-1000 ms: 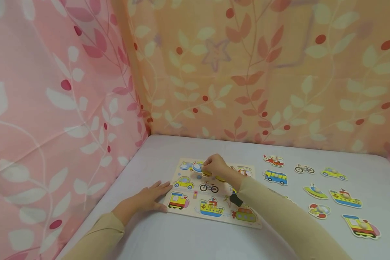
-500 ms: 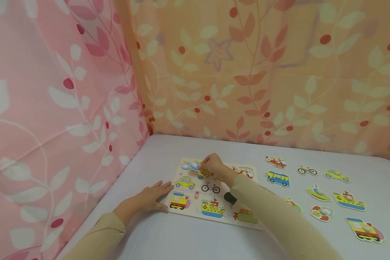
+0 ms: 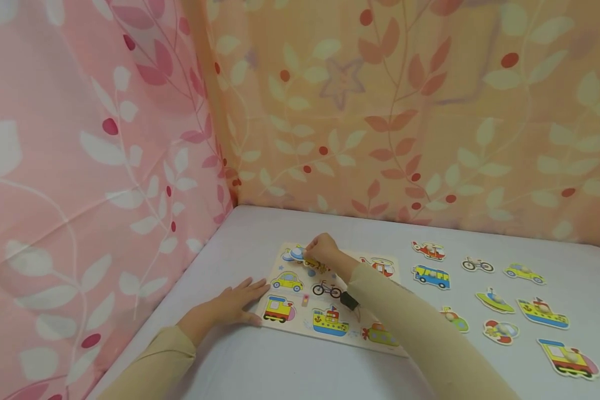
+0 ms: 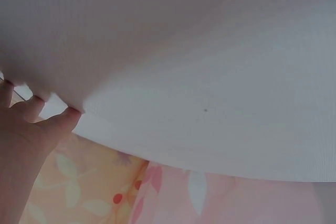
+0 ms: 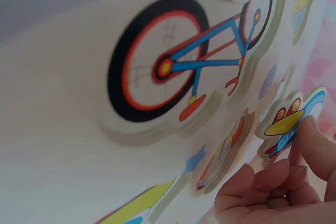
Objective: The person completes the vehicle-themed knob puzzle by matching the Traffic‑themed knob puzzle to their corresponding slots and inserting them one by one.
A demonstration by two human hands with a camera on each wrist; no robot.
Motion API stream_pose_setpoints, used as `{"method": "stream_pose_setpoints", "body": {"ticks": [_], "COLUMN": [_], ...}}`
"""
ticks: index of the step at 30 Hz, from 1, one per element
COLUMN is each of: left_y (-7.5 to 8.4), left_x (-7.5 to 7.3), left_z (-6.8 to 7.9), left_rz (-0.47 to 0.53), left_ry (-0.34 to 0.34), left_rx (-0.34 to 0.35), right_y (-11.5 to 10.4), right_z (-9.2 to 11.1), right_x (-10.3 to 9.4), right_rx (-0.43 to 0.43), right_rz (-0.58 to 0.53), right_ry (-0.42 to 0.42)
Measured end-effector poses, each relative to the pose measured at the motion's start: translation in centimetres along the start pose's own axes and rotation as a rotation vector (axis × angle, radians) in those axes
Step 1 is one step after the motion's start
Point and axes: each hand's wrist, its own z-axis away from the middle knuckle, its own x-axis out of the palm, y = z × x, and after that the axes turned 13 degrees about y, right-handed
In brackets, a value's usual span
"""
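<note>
My right hand (image 3: 325, 250) pinches a blue and yellow puzzle piece (image 5: 291, 121) between thumb and fingers. It holds the piece close over the far left part of a wooden puzzle board (image 3: 300, 341), tilted in the right wrist view. Pictured recesses cover the board, among them a bicycle (image 3: 326, 289), a yellow car (image 3: 287, 281), a train (image 3: 279, 309) and a ship (image 3: 331, 321). At the board's left edge my left hand (image 3: 235, 304) rests with its fingers spread, fingertips right at the rim. My right forearm hides part of the board's right side.
Loose knobbed pieces lie right of the board: a helicopter (image 3: 429, 250), a bus (image 3: 431, 276), a bicycle piece (image 3: 477, 265), a car piece (image 3: 525, 273), a flying saucer (image 3: 495, 301), a ship piece (image 3: 543, 314) and a train piece (image 3: 569, 358). Patterned curtains (image 3: 380, 111) stand behind the white table (image 3: 260, 372).
My right hand has moved a little left and away over the board, carrying the puzzle piece towards the far left corner. The left hand stays at the board's edge. The head view has shifted slightly.
</note>
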Motion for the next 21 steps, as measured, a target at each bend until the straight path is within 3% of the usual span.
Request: {"method": "stream_pose_setpoints", "body": {"ticks": [14,21], "left_y": [0.2,0.2], "left_x": [0.0,-0.1], "left_z": [0.0,0.1], "left_rz": [0.009,0.018], "left_ry": [-0.001,0.001], "left_rx": [0.008,0.001], "right_y": [-0.7,-1.2], "right_z": [-1.6,-2.1], "right_x": [0.9,1.5], "right_rx": [-0.080,-0.071], "right_rz": [0.035,0.019], "right_ry": [-0.041,-0.082]}}
